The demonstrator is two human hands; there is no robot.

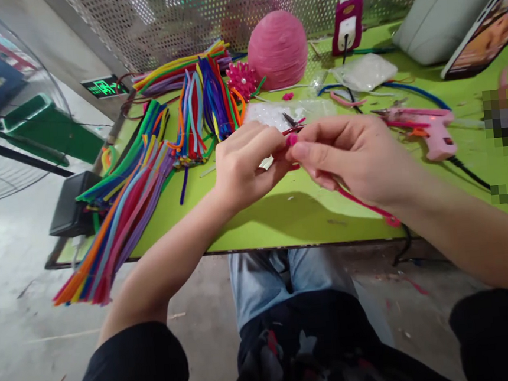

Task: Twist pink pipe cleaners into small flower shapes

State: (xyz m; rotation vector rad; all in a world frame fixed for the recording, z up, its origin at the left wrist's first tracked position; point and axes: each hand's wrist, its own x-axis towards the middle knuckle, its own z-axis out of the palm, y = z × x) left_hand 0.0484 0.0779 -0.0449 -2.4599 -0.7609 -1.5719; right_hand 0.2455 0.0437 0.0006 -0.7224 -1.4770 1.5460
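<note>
My left hand (249, 164) and my right hand (348, 152) meet over the table, fingertips pinched together. Between them is a small curled bit of a bright pink pipe cleaner (293, 139). A longer pinkish-red pipe cleaner (361, 200) runs from under my right hand towards the table's front edge and ends in a small loop; whether both are one piece is hidden. Just behind my fingers lies a tool with dark pointed tips (290, 119), its lower part covered by my hands. Beyond it is a clear plastic bag (269, 115).
Bundles of coloured pipe cleaners (135, 207) fill the left, some overhanging the edge. A pink dome (277, 49) and a pink flower (242, 80) stand behind. Right lies a pink glue gun (435, 130) with its cord, near a tablet-like screen (484, 25). A power socket (348, 22) is at the back.
</note>
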